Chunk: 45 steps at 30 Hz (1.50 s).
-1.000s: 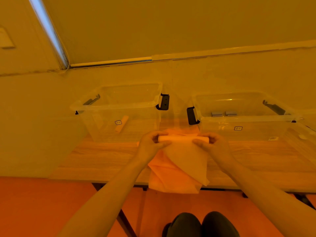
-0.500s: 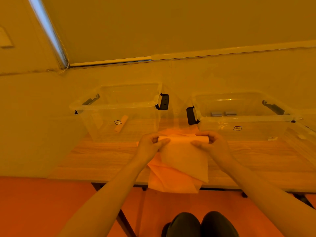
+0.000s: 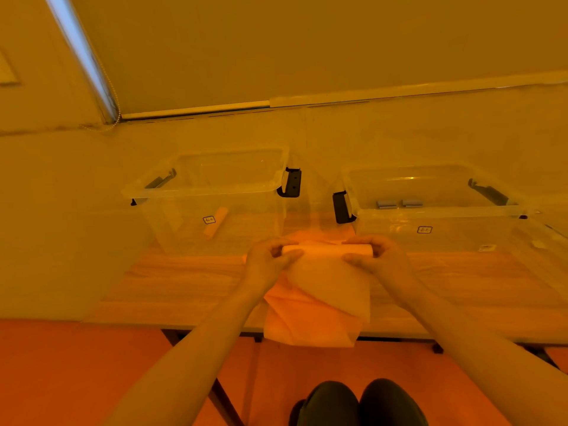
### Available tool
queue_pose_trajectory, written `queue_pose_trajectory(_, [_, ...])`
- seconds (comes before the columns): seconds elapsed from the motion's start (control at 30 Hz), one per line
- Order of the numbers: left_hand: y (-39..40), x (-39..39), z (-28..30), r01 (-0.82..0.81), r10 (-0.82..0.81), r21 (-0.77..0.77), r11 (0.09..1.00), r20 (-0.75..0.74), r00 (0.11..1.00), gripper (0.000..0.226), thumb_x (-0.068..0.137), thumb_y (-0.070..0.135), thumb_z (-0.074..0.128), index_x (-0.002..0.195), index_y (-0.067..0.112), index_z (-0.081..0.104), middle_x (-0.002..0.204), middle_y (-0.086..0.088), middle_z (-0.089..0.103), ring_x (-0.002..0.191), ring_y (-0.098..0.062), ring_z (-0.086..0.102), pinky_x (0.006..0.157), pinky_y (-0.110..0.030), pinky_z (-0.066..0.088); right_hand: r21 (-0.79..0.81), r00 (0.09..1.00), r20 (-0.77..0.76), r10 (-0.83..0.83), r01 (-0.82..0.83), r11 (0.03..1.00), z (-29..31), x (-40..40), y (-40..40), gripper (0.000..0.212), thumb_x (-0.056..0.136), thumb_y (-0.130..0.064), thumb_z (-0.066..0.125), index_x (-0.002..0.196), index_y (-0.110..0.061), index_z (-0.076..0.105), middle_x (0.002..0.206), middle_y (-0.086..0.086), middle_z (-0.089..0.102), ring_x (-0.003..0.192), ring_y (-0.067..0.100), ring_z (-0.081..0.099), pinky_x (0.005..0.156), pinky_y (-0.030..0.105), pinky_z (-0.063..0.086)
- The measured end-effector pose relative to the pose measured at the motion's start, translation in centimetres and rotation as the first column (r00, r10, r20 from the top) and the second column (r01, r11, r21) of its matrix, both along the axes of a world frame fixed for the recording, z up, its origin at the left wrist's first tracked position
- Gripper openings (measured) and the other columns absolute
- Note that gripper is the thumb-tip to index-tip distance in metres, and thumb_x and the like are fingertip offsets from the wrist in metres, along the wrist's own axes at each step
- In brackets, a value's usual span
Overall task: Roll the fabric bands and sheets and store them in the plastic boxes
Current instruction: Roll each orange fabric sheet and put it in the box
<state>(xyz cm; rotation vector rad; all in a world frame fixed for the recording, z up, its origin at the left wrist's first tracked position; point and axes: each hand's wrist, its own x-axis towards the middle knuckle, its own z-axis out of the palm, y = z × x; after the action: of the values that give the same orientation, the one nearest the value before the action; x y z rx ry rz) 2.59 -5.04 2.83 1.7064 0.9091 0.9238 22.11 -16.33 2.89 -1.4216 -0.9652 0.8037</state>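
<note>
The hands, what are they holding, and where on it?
Both hold the fabric sheet at its rolled far edge: left hand grips the roll's left end, right hand its right end.

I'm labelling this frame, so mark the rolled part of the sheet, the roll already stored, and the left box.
rolled part of the sheet (image 3: 325, 249), head view, middle of the tube.
stored roll (image 3: 215, 222), head view, mid-length.
left box (image 3: 199, 192), head view, front rim.

fabric sheet (image 3: 329, 275): pale cream under the orange light
lower fabric sheet (image 3: 304, 321): orange
left plastic box (image 3: 215, 192): clear, black latches, small white label
right plastic box (image 3: 430, 210): clear, black latches, white label
fabric roll (image 3: 215, 223): orange
two small rolls (image 3: 399, 203): grey
table (image 3: 184, 281): light wood grain
floor (image 3: 61, 364): orange-red
</note>
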Motion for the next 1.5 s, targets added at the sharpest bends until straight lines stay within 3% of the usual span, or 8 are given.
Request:
queue_pose_trajectory(0.27, [-0.4, 0.2, 0.5, 0.050, -0.050, -0.018, 0.999, -0.008, 0.999, 0.037, 0.079, 0.013, 0.074, 0.111, 0.028, 0.062, 0.121, 0.004, 0.060, 0.108, -0.012, 0.058, 0.087, -0.035, 0.056, -0.003, 0.990, -0.096, -0.107, 0.107, 0.994, -0.5, -0.3, 0.3, 0.033, 0.077, -0.018, 0.075, 0.108, -0.018, 0.062, 0.103, 0.001, 0.063, 0.089, 0.019, 0.064, 0.062, 0.030, 0.054])
queue_pose_trajectory(0.37, [-0.3, 0.3, 0.6, 0.031, -0.032, -0.013, 0.999, -0.041, 0.999, 0.024, 0.083, 0.022, 0.070, 0.105, 0.029, 0.063, 0.115, 0.001, 0.064, 0.104, -0.016, 0.062, 0.085, -0.038, 0.056, 0.007, 0.988, -0.122, -0.098, 0.100, 0.995, -0.4, -0.3, 0.3, 0.024, 0.081, -0.020, 0.071, 0.103, -0.022, 0.062, 0.102, 0.002, 0.065, 0.087, 0.018, 0.065, 0.061, 0.029, 0.054])
queue_pose_trajectory(0.47, [-0.3, 0.1, 0.4, 0.019, -0.018, 0.014, 1.000, -0.093, 0.996, 0.016, 0.088, 0.030, 0.064, 0.103, 0.026, 0.064, 0.109, 0.001, 0.066, 0.099, -0.015, 0.063, 0.077, -0.029, 0.056, 0.012, 0.993, -0.108, -0.048, 0.050, 0.999, 0.0, 0.0, 0.1, 0.033, 0.080, -0.015, 0.072, 0.111, -0.020, 0.063, 0.106, -0.002, 0.062, 0.092, 0.017, 0.063, 0.063, 0.027, 0.055])
queue_pose_trajectory(0.8, [-0.2, 0.2, 0.0, -0.044, 0.047, 0.039, 0.998, -0.082, 0.996, 0.014, 0.092, 0.027, 0.059, 0.102, 0.021, 0.067, 0.110, 0.002, 0.063, 0.101, -0.013, 0.059, 0.080, -0.027, 0.051, -0.018, 1.000, -0.022, -0.010, 0.010, 1.000, -0.7, 0.1, -0.2, 0.047, 0.077, -0.013, 0.075, 0.121, -0.019, 0.060, 0.115, -0.004, 0.057, 0.098, 0.012, 0.059, 0.063, 0.021, 0.054])
queue_pose_trajectory(1.1, [0.0, -0.3, 0.2, -0.005, 0.007, 0.027, 1.000, -0.094, 0.996, 0.015, 0.082, 0.025, 0.072, 0.095, 0.029, 0.066, 0.110, 0.006, 0.063, 0.101, -0.014, 0.059, 0.082, -0.032, 0.055, -0.033, 0.999, -0.026, -0.020, 0.020, 0.999, -0.6, -0.1, 0.1, 0.023, 0.083, -0.025, 0.069, 0.105, -0.020, 0.064, 0.105, -0.002, 0.064, 0.088, 0.010, 0.062, 0.053, 0.015, 0.051])
queue_pose_trajectory(1.2, [-0.3, -0.3, 0.2, -0.053, 0.057, 0.054, 0.997, -0.090, 0.994, 0.001, 0.087, 0.030, 0.066, 0.086, 0.030, 0.066, 0.097, 0.008, 0.064, 0.095, -0.017, 0.062, 0.075, -0.028, 0.051, -0.017, 0.999, -0.040, 0.015, -0.016, 1.000, -0.5, -0.3, 0.0, 0.032, 0.079, -0.015, 0.073, 0.109, -0.022, 0.064, 0.110, -0.004, 0.060, 0.095, 0.013, 0.061, 0.058, 0.020, 0.054])
queue_pose_trajectory(1.3, [-0.3, -0.4, 0.1, -0.044, 0.051, 0.076, 0.996, -0.096, 0.994, 0.002, 0.087, 0.032, 0.066, 0.089, 0.031, 0.066, 0.100, 0.010, 0.064, 0.097, -0.012, 0.060, 0.082, -0.031, 0.051, -0.011, 0.999, -0.028, 0.028, -0.028, 1.000, -0.7, -0.3, 0.0, 0.033, 0.078, -0.015, 0.074, 0.110, -0.018, 0.064, 0.109, -0.002, 0.062, 0.095, 0.015, 0.063, 0.060, 0.022, 0.055])
queue_pose_trajectory(1.5, [-0.1, -0.4, -0.4, 0.020, -0.012, 0.056, 0.998, -0.134, 0.991, 0.024, 0.077, 0.024, 0.076, 0.097, 0.032, 0.064, 0.108, 0.015, 0.058, 0.101, -0.010, 0.057, 0.083, -0.032, 0.056, -0.035, 1.000, 0.018, -0.015, 0.016, 0.999, -0.9, -0.5, 0.1, 0.016, 0.085, -0.030, 0.067, 0.099, -0.023, 0.064, 0.100, -0.002, 0.063, 0.086, 0.010, 0.062, 0.052, 0.016, 0.050])
